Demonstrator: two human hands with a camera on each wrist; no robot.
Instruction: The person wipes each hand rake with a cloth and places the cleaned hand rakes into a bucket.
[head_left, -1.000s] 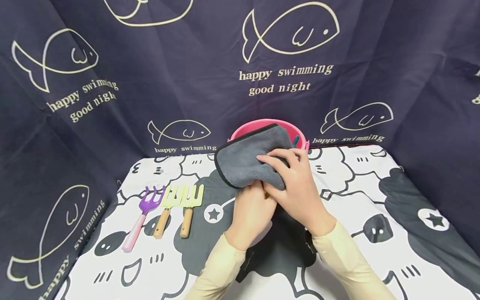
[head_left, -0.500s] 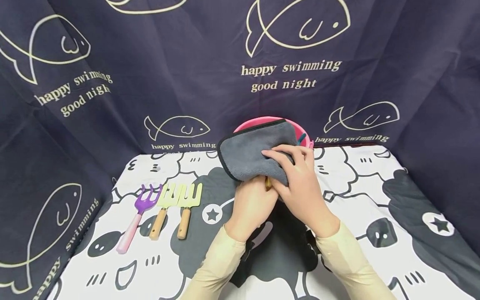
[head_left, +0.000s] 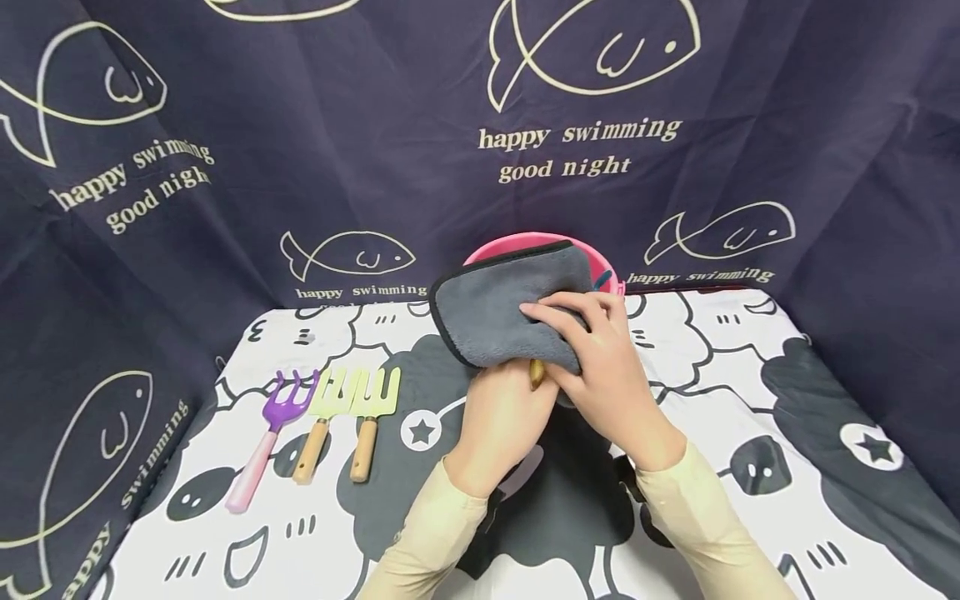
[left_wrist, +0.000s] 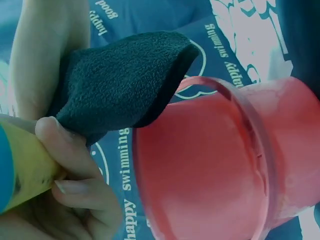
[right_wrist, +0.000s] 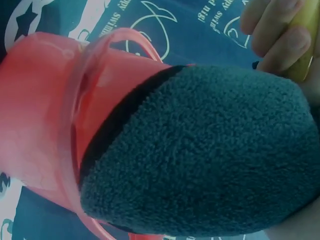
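My right hand (head_left: 607,371) grips a grey plush cloth (head_left: 510,304) with black edging, its fingers spread over the near right part. Just left of it and lower, my left hand (head_left: 506,421) holds a yellow-handled thing (left_wrist: 35,165), with fingers curled round the yellow. A blue part shows at its edge in the left wrist view; cannot tell what kind of tool it is. The cloth overlaps the mouth of a pink bucket (left_wrist: 200,165) behind the hands, and a dark teal piece (head_left: 602,280) shows at the bucket's right rim.
Left of the hands lie a purple garden fork (head_left: 288,404) with a pink handle and two pale green forks with wooden handles, the nearer one being the right green fork (head_left: 375,404). Dark fish-print fabric (head_left: 420,150) rises behind the cartoon-print tablecloth (head_left: 720,417).
The head view has shifted slightly. Both hands keep their grips close together; more of the yellow handle now shows between them. The forks have not been moved.
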